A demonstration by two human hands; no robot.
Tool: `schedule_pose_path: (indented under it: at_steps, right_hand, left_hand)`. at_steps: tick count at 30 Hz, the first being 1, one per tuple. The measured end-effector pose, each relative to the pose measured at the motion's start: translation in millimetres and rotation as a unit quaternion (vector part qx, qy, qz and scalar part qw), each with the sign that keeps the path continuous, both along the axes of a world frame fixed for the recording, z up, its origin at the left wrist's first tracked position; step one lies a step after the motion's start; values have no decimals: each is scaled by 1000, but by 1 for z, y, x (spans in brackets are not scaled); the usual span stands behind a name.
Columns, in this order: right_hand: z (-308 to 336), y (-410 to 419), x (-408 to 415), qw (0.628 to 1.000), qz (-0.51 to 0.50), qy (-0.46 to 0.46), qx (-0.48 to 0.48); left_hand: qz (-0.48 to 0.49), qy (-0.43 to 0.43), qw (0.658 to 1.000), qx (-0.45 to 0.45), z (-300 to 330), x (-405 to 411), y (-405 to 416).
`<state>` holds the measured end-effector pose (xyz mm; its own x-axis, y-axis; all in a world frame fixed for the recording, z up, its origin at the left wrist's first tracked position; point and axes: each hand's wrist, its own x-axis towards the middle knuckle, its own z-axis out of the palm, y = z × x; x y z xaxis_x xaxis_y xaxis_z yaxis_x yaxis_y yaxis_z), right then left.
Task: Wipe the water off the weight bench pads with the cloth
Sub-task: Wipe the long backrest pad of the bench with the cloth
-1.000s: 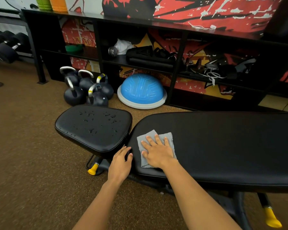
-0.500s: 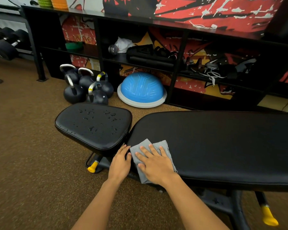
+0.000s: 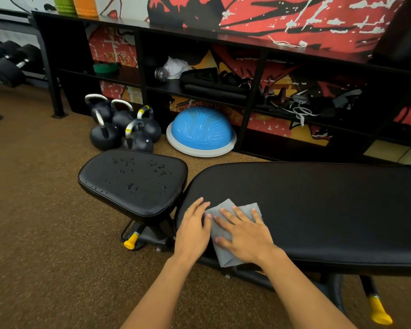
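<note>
Head view: the grey cloth (image 3: 233, 230) lies at the near left end of the long back pad (image 3: 318, 205).
Right hand (image 3: 244, 236): flat, fingers spread, pressing the cloth down to soak up water.
Left hand (image 3: 193, 230): released, fingers straight, resting on the pad's end just beside the cloth, likely as a brace.
Seat pad (image 3: 133, 184): water droplets show; not yet wiped.

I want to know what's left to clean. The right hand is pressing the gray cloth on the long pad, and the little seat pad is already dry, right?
Not quite. The head view shows the small seat pad still dotted with water drops, so it is not dry. The rest holds: the right hand presses the gray cloth flat on the long pad.
</note>
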<state>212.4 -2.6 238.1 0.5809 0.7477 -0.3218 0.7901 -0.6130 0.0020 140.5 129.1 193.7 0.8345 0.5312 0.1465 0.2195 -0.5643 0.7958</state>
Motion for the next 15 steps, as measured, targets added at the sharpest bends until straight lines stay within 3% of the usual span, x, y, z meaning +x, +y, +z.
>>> schedule_pose_path:
  at_steps: [6,15]
  right_hand:
    - [-4,17,19,1000,-10,-18,-17]
    - [-18,70,21,1000,0,5,-30]
  left_hand:
    - [-41,-31,999,1,12,17,-20]
    - [10,-11,1000,-6,0,6,16]
